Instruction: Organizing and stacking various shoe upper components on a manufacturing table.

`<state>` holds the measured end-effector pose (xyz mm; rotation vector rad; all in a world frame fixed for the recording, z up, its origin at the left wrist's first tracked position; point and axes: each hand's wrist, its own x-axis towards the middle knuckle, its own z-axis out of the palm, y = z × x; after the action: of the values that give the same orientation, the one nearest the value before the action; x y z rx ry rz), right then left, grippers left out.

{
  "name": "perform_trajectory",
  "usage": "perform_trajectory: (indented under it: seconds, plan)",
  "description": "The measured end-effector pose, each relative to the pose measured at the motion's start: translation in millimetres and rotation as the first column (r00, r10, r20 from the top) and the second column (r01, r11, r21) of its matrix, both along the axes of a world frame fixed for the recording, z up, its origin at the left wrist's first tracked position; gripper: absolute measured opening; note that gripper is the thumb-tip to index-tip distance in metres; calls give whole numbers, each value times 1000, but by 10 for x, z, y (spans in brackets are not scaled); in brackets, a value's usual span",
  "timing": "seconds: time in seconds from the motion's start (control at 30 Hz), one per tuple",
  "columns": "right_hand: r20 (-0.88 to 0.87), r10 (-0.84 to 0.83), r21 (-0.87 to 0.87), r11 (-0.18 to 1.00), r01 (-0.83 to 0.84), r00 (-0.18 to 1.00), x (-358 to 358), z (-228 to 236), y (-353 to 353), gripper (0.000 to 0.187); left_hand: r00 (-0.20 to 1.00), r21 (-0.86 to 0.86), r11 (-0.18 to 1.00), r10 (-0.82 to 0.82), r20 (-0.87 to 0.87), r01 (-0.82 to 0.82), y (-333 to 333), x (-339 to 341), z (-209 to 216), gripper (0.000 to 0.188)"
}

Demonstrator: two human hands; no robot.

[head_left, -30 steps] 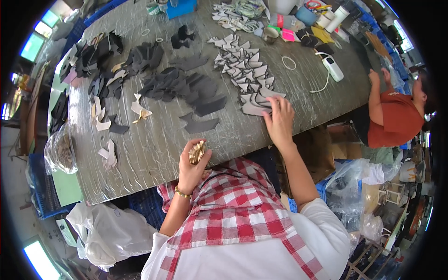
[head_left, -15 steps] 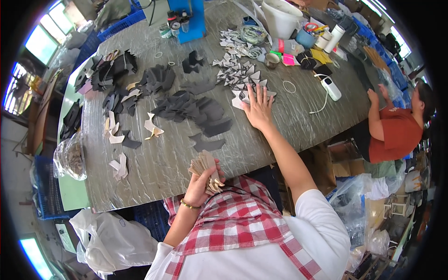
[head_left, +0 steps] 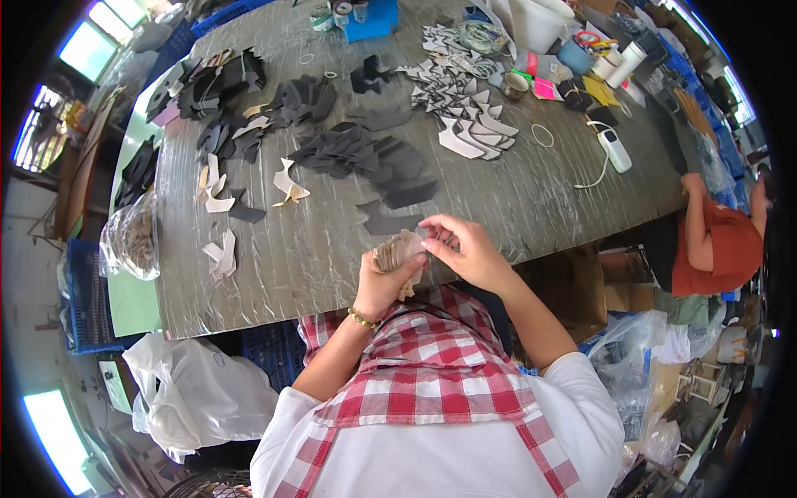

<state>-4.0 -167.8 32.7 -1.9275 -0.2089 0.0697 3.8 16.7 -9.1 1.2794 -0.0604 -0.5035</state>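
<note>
My left hand [head_left: 380,286] is closed round a stack of thin beige cut pieces [head_left: 395,249], held at the near table edge. From the right, my right hand [head_left: 480,259] meets the stack, its thumb and fingertips pinched at the edge of the top piece. Just beyond the hands lies a single dark cut piece [head_left: 383,221]. Farther off, a spread of overlapping black pieces [head_left: 336,151] covers the middle of the table. Rows of overlapping pale, dark-edged pieces [head_left: 469,133] lie to the right of it.
The table [head_left: 290,274] is covered in wrinkled clear film. Loose pale pieces [head_left: 222,256] and a bag [head_left: 131,241] lie left. A white device with a cable [head_left: 614,151], tape, a cup and a white bucket [head_left: 538,23] stand right. A co-worker in red [head_left: 722,241] is at the right edge.
My right hand has left the rows of pale pieces and come back to the stack in my left hand. The view has shifted, so the table sits higher in the picture.
</note>
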Motion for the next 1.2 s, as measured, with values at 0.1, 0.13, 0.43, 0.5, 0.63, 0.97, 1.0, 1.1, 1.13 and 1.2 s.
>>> perform_trajectory:
  seconds: [0.1, 0.13, 0.43, 0.5, 0.63, 0.97, 1.0, 1.1, 1.13, 1.2]
  plan:
    - [-62, -56, 25, 998, 58, 997, -77, -47, 2, 24, 997, 43, 999, -1, 73, -2, -57, -26, 29, 20]
    - [-84, -54, 44, 997, 58, 995, -93, -74, -8, 21, 997, 18, 1000, 11, 78, -12, -70, -30, 36, 20]
    - [20, -405, 163, 903, 396, 914, -140, -130, -204, 11, 886, 39, 911, 388, 253, -410, 29, 71, 41, 5]
    - [155, -489, 124, 872, 474, 858, -218, -82, -135, 10, 919, 106, 936, 302, 254, -337, 50, -19, 82, 6]
    - [289, -266, -117, 944, 310, 920, -437, 51, 142, 11, 883, 190, 953, 130, 452, -237, -206, -207, 205, 19]
    - [107, -265, 17, 964, 265, 958, -643, 67, 84, 13, 878, 339, 933, -60, 475, -120, -157, -283, 178, 22]
    - [102, -271, 17, 962, 271, 957, -664, 36, 65, 13, 880, 356, 931, -106, 462, -75, -146, -279, 176, 21]
    - [-61, -256, 121, 957, 262, 965, -714, -57, 14, 9, 897, 335, 942, -174, 407, 31, -147, -258, 237, 18]
    - [-172, -233, 263, 926, 272, 957, -726, -67, 7, 8, 909, 293, 953, -191, 370, 81, -150, -248, 253, 16]
    - [-279, -143, 461, 847, 263, 950, -763, -119, -22, 9, 957, 203, 970, -178, 228, 132, -152, -239, 210, 13]
